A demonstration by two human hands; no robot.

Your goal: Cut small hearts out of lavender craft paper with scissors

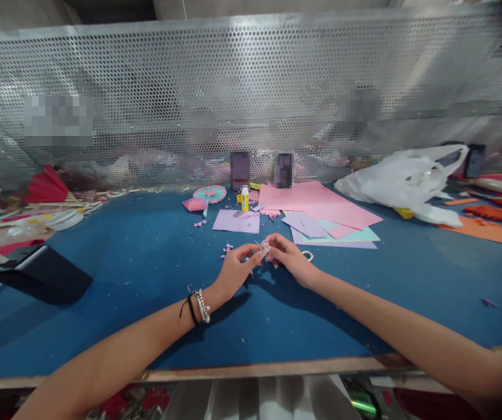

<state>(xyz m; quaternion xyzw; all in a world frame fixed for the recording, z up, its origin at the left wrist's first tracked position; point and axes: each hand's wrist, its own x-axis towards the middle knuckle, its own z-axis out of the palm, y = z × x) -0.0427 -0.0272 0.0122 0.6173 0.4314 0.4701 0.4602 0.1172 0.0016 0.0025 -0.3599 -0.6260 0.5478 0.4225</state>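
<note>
My left hand [235, 271] and my right hand [294, 261] meet over the middle of the blue table, fingertips pinched close together. Between them is something tiny and pale, too small to make out. Beside my left hand lies a cluster of small purple pieces [225, 251]. A white ring-shaped handle [307, 255] shows just behind my right hand; the rest of it is hidden. Farther back, a yellow glue bottle with a white cap [245, 201] stands upright at the edge of a lilac paper sheet [233, 221].
A pink and mint pleated paper fan [210, 193] lies behind to the left. Pink sheets [316, 201] spread at the back right, near a white plastic bag [399, 175]. A black stand [43, 274] sits at left. A perforated metal panel [251, 87] closes the table's back.
</note>
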